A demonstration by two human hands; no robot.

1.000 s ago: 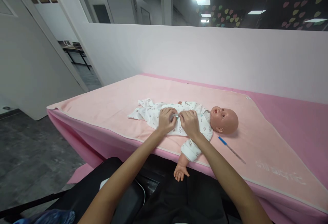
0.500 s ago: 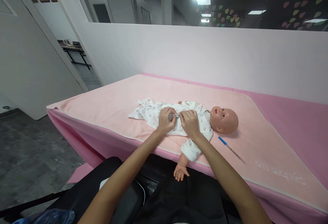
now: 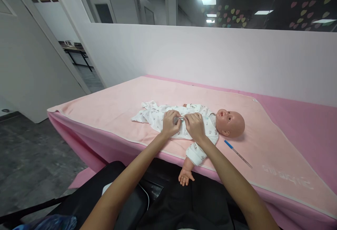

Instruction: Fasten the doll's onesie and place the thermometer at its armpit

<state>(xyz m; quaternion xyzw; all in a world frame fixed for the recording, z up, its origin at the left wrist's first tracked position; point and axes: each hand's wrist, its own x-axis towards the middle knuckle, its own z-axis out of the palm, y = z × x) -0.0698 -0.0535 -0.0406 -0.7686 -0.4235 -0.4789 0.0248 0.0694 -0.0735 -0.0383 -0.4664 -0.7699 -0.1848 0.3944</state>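
A baby doll [image 3: 233, 123] lies on its back across the table, its head to the right. It wears a white printed baby romper [image 3: 156, 118]. My left hand [image 3: 171, 122] is closed on the romper's front at the belly, fingers pinched on the cloth. Close by on the right, my right hand [image 3: 195, 125] pinches the romper's front edge too. A thin fold of white cloth stretches between the fingertips; any fastener there is too small to make out. One doll arm [image 3: 187, 170] hangs over the table's near edge.
A blue-capped thin stick, pen-like [image 3: 238, 153], lies beside the doll's head. A pale pink blanket [image 3: 116, 107] covers the table over a darker pink cloth [image 3: 310, 124]. Behind stands a white wall [image 3: 210, 58] with a window. A black chair [image 3: 113, 184] is at the lower left.
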